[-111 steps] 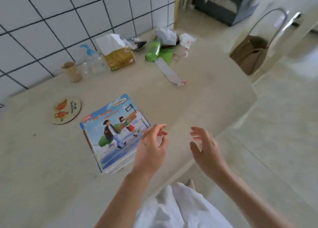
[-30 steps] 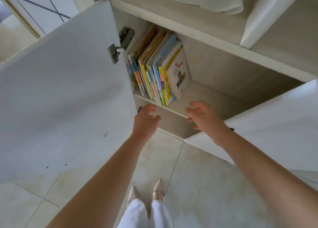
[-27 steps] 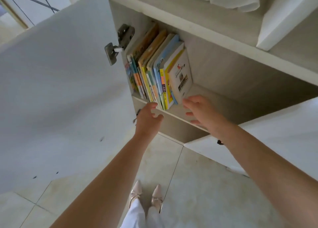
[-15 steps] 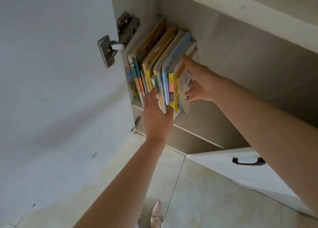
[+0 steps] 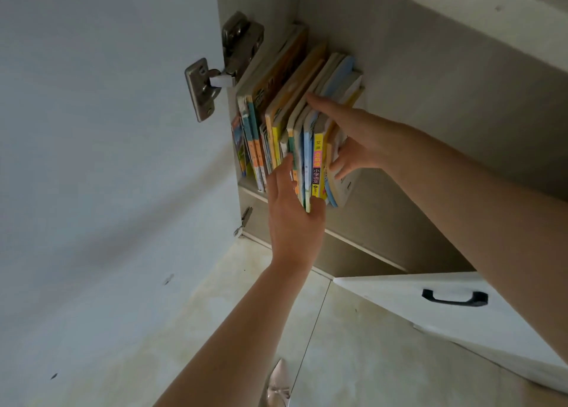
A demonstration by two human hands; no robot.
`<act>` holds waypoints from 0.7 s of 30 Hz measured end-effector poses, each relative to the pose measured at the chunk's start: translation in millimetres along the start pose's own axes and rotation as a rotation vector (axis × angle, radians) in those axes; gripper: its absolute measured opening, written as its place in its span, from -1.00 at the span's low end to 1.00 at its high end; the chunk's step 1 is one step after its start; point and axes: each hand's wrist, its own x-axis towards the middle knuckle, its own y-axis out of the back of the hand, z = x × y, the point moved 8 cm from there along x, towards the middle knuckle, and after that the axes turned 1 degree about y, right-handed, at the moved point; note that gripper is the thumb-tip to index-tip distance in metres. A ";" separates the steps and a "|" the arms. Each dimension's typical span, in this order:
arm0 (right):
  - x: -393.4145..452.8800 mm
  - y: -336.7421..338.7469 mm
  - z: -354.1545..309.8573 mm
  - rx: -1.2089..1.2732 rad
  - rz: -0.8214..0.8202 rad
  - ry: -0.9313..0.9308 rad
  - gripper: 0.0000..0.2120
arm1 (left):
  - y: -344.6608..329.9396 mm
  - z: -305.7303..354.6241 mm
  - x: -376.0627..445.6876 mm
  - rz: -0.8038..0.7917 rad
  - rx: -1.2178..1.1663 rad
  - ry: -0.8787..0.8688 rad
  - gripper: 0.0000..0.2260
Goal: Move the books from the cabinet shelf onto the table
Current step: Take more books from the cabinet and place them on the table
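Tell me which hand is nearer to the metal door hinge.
Left. The left hand presses the book spines below and just right of the hinge; the right hand grips the rightmost books farther along, across the row from it.

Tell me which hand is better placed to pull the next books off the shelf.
Right. The right hand already pinches the outer books, thumb on top and fingers on the cover. The left hand only supports their spines from below.
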 end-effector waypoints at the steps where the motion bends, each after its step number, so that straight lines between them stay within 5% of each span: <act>1: 2.1 2.7 2.0 0.001 -0.001 0.005 -0.11 | -1.4 -1.0 -0.8 0.007 0.005 0.005 -0.40; 8: 2.4 21.4 17.6 0.096 -0.046 0.009 -0.09 | -7.5 -3.8 -7.2 0.018 0.053 -0.004 -0.43; 15: 1.3 32.8 20.4 0.073 -0.094 0.024 -0.70 | -12.4 -11.3 -9.4 0.033 0.012 0.024 -0.35; 21: 1.0 39.4 26.0 0.124 -0.106 0.046 -0.39 | -13.3 -14.0 -6.4 0.085 -0.028 0.019 -0.32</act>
